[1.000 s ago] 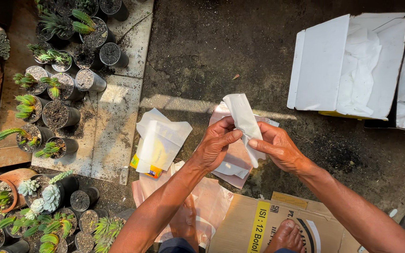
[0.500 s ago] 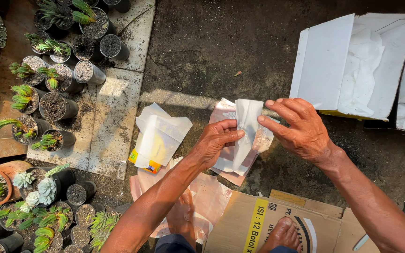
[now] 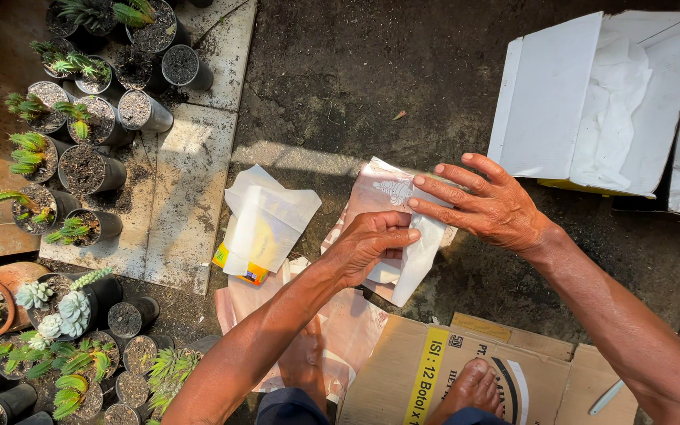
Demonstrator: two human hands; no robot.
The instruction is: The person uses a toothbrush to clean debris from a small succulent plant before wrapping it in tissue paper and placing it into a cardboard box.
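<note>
Tissue paper, white, sits between our hands above pinkish plastic bags: left hand pinches its edge w/ thumb & fingers, right hand presses flat, fingers spread, smoothing it.

Both hands busy at centre: my left hand and right hand press on a white folded paper, so no pass btwn them. Bare dark ground ahead is open, widest free lane. Left side blocked by rows of potted succulents; concrete slab beside them bare. White packet lies just left of my left hand. Open white box walls off upper right. Cardboard sheet and my feet fill near side.
</note>
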